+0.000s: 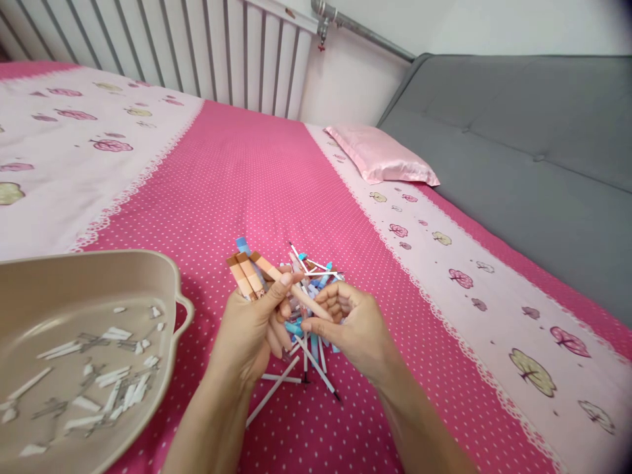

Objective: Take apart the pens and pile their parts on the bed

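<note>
A small bunch of flat-sided, peach-coloured pens [243,275] with brown ends sits in my left hand [254,329], with a blue-ended one [241,245] among them. One more peach pen [309,301] slants across from the left thumb to my right hand [358,329], whose thumb and fingers close around its lower, tapered end. Beneath both hands lies a loose pile of thin white sticks with dark tips [320,368], which look like pen refills, mixed with blue, turquoise and lilac pieces [295,327]. My hands cover part of this pile.
To the left stands a beige plastic basin [178,316] with a handle, holding white and grey small parts [113,375]. A pink dotted bedspread [237,178] lies under everything. Farther back are a pink pillow [380,155], a grey headboard [518,118] and a white radiator [197,52].
</note>
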The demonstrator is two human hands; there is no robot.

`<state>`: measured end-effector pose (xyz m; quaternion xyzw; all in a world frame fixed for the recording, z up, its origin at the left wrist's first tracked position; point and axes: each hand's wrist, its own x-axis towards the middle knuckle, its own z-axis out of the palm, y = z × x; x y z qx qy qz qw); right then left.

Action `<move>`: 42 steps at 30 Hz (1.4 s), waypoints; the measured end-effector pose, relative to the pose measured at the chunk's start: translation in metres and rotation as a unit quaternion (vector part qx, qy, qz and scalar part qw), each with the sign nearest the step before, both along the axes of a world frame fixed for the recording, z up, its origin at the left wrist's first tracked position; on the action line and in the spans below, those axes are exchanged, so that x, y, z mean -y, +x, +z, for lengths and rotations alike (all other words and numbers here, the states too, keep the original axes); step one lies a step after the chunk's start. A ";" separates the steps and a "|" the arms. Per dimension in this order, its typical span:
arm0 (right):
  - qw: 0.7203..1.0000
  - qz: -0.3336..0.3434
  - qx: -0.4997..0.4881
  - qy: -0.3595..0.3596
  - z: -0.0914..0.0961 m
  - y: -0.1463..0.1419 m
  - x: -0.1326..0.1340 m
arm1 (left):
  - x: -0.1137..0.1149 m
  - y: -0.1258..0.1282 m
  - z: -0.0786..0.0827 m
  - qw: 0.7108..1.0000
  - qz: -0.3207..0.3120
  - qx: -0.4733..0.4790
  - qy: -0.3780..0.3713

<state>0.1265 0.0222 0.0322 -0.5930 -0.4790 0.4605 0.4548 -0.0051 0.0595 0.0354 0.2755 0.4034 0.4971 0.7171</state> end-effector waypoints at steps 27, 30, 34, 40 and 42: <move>0.927 -0.105 0.333 0.136 0.000 0.006 0.000 | 0.000 -0.001 0.003 0.999 0.048 -0.018 -0.005; 0.921 -0.082 0.368 0.098 0.000 0.016 -0.002 | 0.000 -0.003 0.002 0.997 0.020 -0.074 -0.022; 0.919 -0.056 0.386 0.061 -0.003 0.026 -0.006 | 0.002 0.003 -0.003 0.989 -0.017 -0.143 -0.011; 0.934 -0.022 0.348 0.081 -0.001 0.023 -0.005 | 0.001 0.008 -0.009 0.983 -0.046 -0.173 0.041; 0.953 -0.002 0.292 0.082 0.002 0.020 -0.004 | 0.002 0.007 -0.006 0.980 -0.043 -0.189 0.043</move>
